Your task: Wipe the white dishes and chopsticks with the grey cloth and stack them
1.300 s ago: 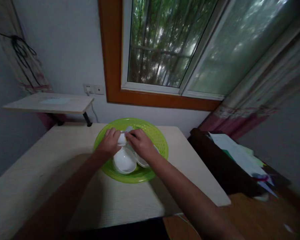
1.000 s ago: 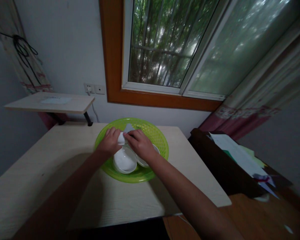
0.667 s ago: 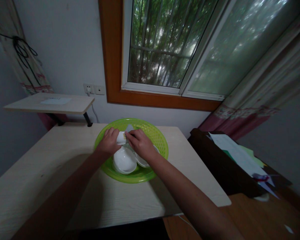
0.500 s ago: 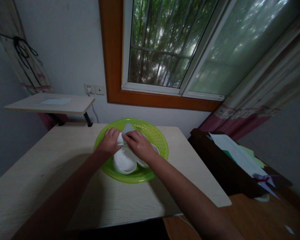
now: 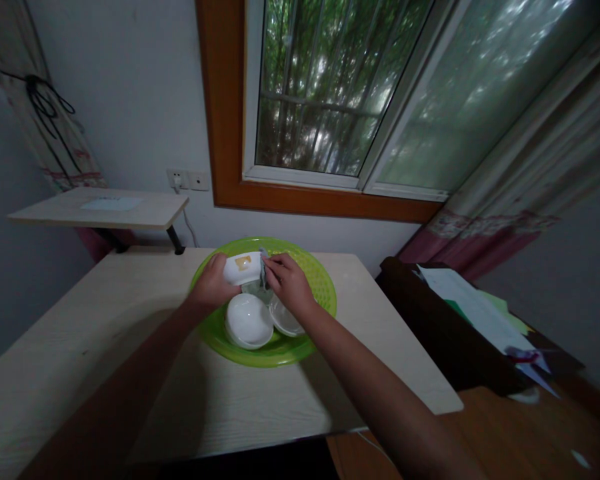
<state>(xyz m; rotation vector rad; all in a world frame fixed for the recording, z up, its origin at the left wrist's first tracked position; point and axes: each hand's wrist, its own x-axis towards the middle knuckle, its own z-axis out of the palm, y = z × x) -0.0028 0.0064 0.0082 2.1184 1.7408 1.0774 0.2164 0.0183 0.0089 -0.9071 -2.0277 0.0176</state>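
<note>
Held white bowl (image 5: 243, 267): was tilted above the lime-green basket (image 5: 325, 287).
Left hand (image 5: 214, 283): gripped it.
Right hand (image 5: 289, 283): pinched grey cloth (image 5: 263, 271) at its rim.
Table (image 5: 260, 407): pale wood-grain, bore the basket.
Room: window (image 5: 330, 100) stood behind.
Count: two further bowls (image 5: 250, 321) lay in basket; two curtains (image 5: 515, 193) hung.

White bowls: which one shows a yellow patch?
The held bowl in the left hand; the front bowl and the bowl to its right, both in the green basket, show none.
</note>
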